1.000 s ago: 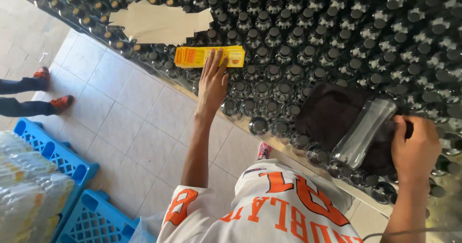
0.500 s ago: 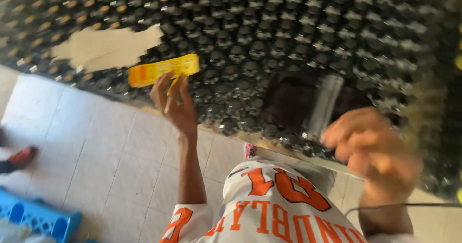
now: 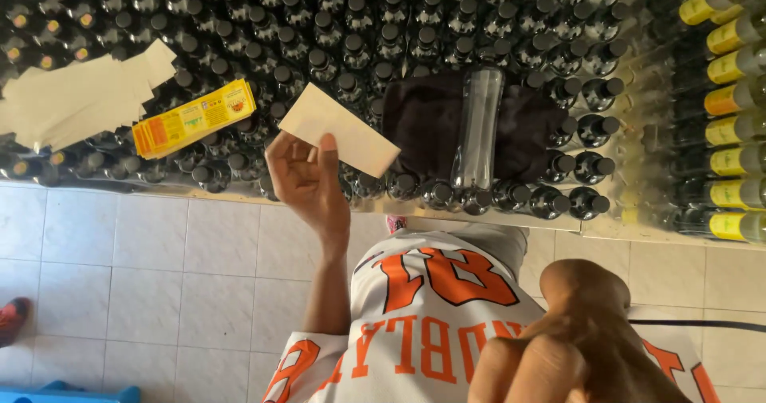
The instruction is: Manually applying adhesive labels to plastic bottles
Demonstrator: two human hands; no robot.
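Your left hand (image 3: 307, 181) is off the yellow label stack (image 3: 194, 118) and now pinches one label (image 3: 338, 129), blank side up. Your right hand (image 3: 570, 343) has left the clear bottle (image 3: 476, 128) on the dark cloth (image 3: 427, 124), now near the camera.

A floor (image 3: 159, 283) of pale square tiles is seen near and left, lit by daylight; a blue crate (image 3: 68, 392) is glimpsed at the near left corner.
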